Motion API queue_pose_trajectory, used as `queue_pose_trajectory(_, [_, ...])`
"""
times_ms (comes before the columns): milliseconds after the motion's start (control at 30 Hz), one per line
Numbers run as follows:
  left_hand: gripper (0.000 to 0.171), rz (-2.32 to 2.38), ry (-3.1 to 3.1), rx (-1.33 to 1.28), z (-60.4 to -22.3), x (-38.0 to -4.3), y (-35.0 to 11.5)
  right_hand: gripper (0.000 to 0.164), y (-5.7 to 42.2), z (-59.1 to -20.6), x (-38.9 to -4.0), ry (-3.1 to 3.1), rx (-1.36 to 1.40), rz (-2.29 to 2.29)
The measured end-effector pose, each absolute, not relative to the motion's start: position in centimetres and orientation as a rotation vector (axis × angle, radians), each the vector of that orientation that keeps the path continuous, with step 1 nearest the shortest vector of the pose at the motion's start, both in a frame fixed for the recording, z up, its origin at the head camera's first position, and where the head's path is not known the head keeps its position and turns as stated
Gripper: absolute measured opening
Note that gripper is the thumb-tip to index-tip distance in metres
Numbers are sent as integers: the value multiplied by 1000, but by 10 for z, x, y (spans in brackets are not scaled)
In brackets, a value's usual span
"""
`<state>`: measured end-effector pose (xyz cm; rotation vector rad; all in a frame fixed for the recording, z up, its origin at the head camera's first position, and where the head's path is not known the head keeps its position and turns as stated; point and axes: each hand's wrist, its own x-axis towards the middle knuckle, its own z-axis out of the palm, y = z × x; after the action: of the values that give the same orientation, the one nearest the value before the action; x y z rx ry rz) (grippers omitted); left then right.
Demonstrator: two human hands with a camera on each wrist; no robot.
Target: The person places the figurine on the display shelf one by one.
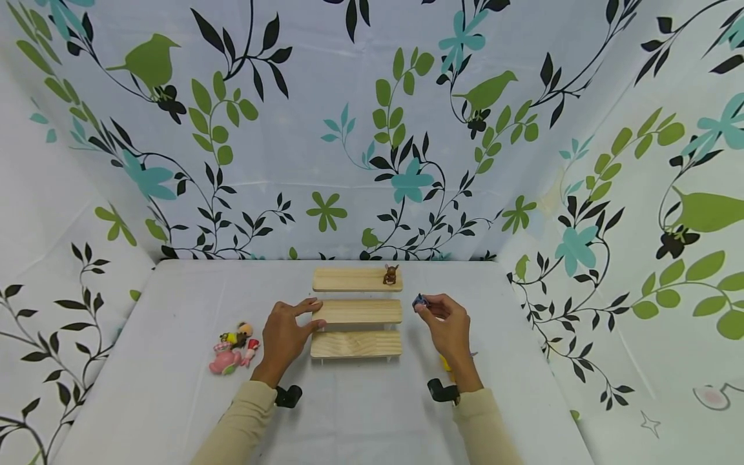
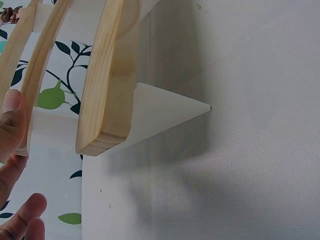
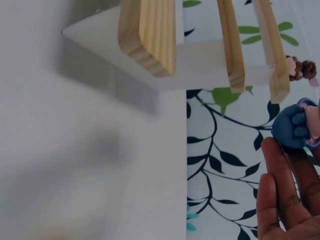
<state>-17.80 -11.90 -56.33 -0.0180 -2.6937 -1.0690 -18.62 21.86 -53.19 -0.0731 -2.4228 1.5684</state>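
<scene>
A three-tier wooden display stand (image 1: 356,345) with white supports stands on the table. My left hand (image 1: 285,332) pinches the left end of its middle board (image 2: 42,55) between thumb and fingers. To the right of the stand, my right hand (image 1: 449,323) holds a small blue toy figure (image 3: 291,127) at its fingertips, up near the level of the boards. A brown toy figure (image 1: 390,275) with big ears sits at the right end of the top board (image 1: 349,280).
Left of the stand lies a small pile of toy figures, among them a pink one (image 1: 225,359) and a red one (image 1: 250,352). Something yellow (image 1: 445,363) is partly hidden under my right wrist. A leaf-patterned cloth (image 1: 372,129) hangs behind the white table (image 1: 168,361).
</scene>
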Motion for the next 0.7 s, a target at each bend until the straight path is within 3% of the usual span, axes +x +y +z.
queue_pose_trajectory(700, [54,-1038,-2710,-13,-564,-179,-120,27,183,-546,-186,-2285,11,1791])
